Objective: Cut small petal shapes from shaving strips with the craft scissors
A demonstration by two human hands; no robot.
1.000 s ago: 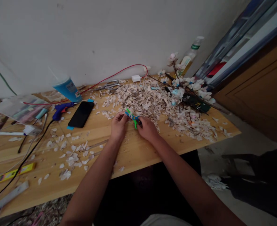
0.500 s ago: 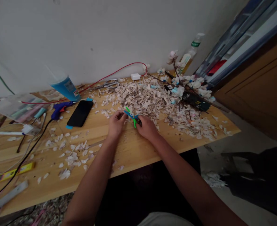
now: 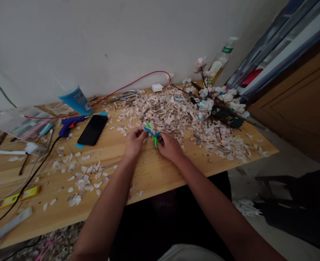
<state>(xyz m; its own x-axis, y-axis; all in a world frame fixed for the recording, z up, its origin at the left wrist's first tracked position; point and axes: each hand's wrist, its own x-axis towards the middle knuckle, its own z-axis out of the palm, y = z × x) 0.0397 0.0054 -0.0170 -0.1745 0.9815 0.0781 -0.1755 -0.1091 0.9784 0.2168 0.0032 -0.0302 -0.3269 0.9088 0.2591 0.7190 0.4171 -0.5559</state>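
Observation:
My right hand (image 3: pixel 170 146) is closed around one end of a small blue-and-green crossed tool (image 3: pixel 153 134), which looks like plastic scissors. One half is blue and the other bright green, and they cross just left of my fingers. My left hand (image 3: pixel 134 143) is closed in a pinch at the blue tip; what lies between its fingertips is too small to make out. Both hands are above the wooden table (image 3: pixel 149 174), at the near side of a large heap of pale dried petals (image 3: pixel 163 110).
Leftward are a black phone (image 3: pixel 92 129), a blue glue gun (image 3: pixel 67 126), a blue cup (image 3: pixel 77 101) and a yellow box (image 3: pixel 15 199). Metal scissors (image 3: pixel 128 95) lie behind the heap. Flower branches (image 3: pixel 219 96) and a bottle (image 3: pixel 222 59) stand at the right. Loose petals (image 3: pixel 83 183) lie nearer.
Both hands stay in nearly the same place. The green half of the tool has shifted very slightly; otherwise little differs.

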